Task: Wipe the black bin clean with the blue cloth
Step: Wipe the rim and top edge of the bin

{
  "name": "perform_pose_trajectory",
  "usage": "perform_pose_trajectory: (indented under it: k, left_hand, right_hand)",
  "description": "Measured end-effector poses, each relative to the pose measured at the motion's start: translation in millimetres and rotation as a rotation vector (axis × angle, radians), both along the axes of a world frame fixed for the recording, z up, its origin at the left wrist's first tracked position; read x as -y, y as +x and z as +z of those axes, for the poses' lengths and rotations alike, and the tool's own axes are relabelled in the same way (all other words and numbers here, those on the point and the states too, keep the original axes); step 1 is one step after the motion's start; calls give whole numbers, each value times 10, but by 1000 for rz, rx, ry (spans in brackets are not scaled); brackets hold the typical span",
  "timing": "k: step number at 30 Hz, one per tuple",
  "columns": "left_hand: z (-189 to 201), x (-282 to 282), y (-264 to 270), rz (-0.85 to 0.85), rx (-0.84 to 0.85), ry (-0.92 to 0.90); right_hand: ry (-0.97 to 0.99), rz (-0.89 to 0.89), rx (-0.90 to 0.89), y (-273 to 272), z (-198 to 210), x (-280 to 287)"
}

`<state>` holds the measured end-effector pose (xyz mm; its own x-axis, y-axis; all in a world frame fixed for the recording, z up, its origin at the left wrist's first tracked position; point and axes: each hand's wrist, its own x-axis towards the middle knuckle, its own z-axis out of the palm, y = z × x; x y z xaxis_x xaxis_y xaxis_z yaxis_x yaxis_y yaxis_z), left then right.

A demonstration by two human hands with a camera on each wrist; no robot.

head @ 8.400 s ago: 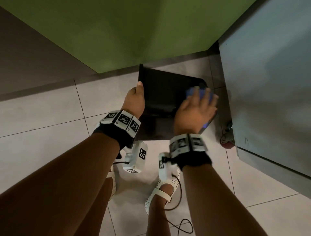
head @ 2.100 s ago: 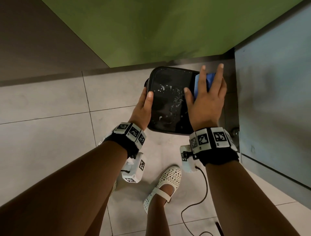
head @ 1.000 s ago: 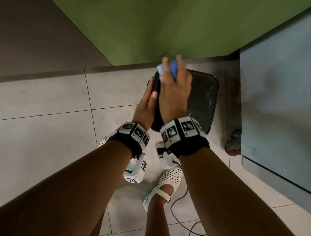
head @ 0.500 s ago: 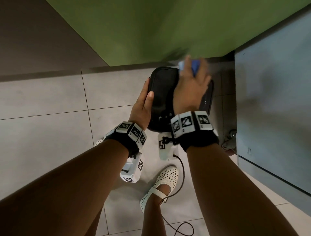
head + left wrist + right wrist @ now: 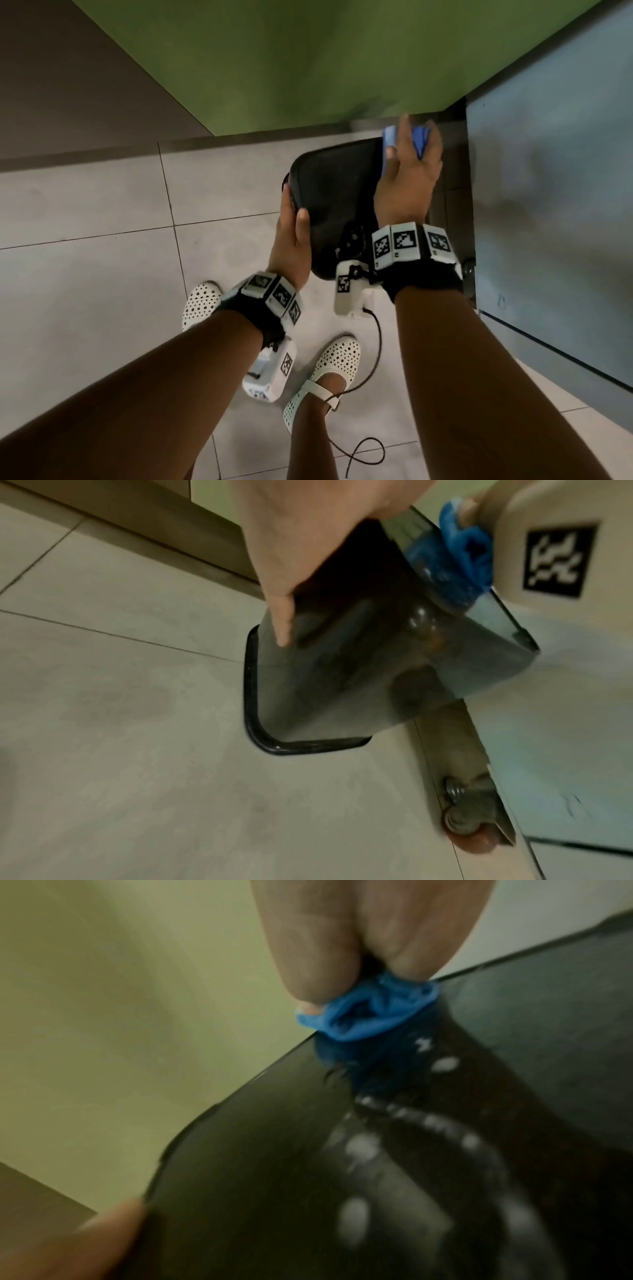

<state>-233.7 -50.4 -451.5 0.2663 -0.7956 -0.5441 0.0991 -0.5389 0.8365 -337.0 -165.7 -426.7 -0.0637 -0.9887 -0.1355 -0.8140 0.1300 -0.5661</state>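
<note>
The black bin (image 5: 335, 192) stands upside down and tilted on the tiled floor, its rim (image 5: 274, 745) down against the tiles. My left hand (image 5: 291, 236) grips its near left edge, thumb over the base and fingers (image 5: 281, 610) flat along the side wall. My right hand (image 5: 407, 174) presses the bunched blue cloth (image 5: 388, 140) onto the far right corner of the base, and its fingertips (image 5: 342, 961) pinch the cloth (image 5: 366, 1015) against the bin's edge. Pale wet spots (image 5: 359, 1148) dot the black surface (image 5: 257, 1177).
A green wall panel (image 5: 308, 61) rises just behind the bin. A blue-grey cabinet (image 5: 548, 205) on a castor (image 5: 462, 826) stands close on the right. My white shoes (image 5: 337, 363) and a loose black cable (image 5: 376, 342) are on the floor below.
My right hand has swept the cloth along the bin's far edge from the left corner to the right corner. The left hand keeps its hold while the bin shifts slightly.
</note>
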Motion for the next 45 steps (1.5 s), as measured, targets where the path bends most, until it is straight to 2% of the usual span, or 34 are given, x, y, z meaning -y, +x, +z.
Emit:
perform_pose_trajectory:
  k: [2,3,5,6,8,10,12,16,18,21,23,26,31,33,35,40,43,45]
  left_hand:
    - [33,-43,9,21,-35,80]
    - [58,-8,50,23,37,119]
    - [141,221,168,-63,347,124]
    - [172,392,220,-156,506,81]
    - [184,764,276,-418,706,54]
    - [92,1012,292,-633,766,68]
    - [10,1083,312,-708,714,43]
    - [-41,1053,332,-617,660,22]
    - [-27,1056,315,-604,652,33]
    - [-6,1055,316,-579,603,49]
    - [32,1045,293,-565,583,57]
    - [109,925,232,-457,550,100]
    - [180,348,112,-55,453,282]
    - [214,184,57,13,385,370]
    - [225,226,113,22,382,379]
    - [56,748,312,-97,390,38]
    - [-47,784,304,-48,388,-41]
    - [-58,742,301,-2,350,-61]
  right_hand:
    - [-1,98,97,-91,9,12]
    - [5,126,113,-116,10,5]
    - [6,154,81,-111,15,0]
    - [10,151,36,-94,16,11]
    - [36,129,-93,-38,20,27]
    - [76,129,-186,19,14,27]
    - [87,129,-235,73,9,28]
    - [116,42,-258,107,23,1]
    - [133,-123,-241,36,-4,-108]
    - [70,-463,-249,-68,-66,-335]
    - [118,-520,-186,-116,-81,-382]
    - [147,-364,-142,-194,-20,-244]
    - [91,168,-128,-49,76,19]
    - [124,281,-127,18,85,109]
    - [139,304,-113,40,92,149]
    - [117,301,-184,84,65,121]
    - [132,236,-182,330,83,62]
    - [141,273,-164,496,93,-6]
